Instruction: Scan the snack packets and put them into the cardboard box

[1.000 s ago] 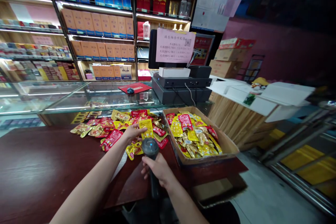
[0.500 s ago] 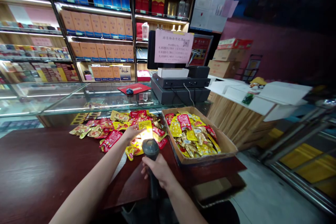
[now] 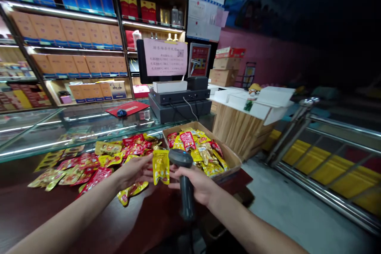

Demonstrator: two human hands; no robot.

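A yellow snack packet (image 3: 161, 167) stands upright between my hands, its left edge in the grip of my left hand (image 3: 133, 171). My right hand (image 3: 198, 184) is wrapped round the handle of a black barcode scanner (image 3: 181, 158), its head tilted toward the packet. Some of the right fingers reach behind the packet's right side; whether they touch it I cannot tell. Left of the packet lies a loose spread of red, yellow and gold snack packets (image 3: 95, 176). Behind the scanner sits a cardboard box (image 3: 233, 162) filled with similar packets.
The dark red table (image 3: 35, 214) meets a glass display counter (image 3: 18, 143). A register (image 3: 178, 107) with a paper-covered monitor (image 3: 141, 65) stands behind. A red folder (image 3: 133, 107) carries a mouse (image 3: 122, 113). A metal railing (image 3: 327, 202) runs along the right.
The view has swung to the right. The packet has turned more upright and come nearer the scanner. The scanner's bright light on the packet is gone, and both hands are closer together.
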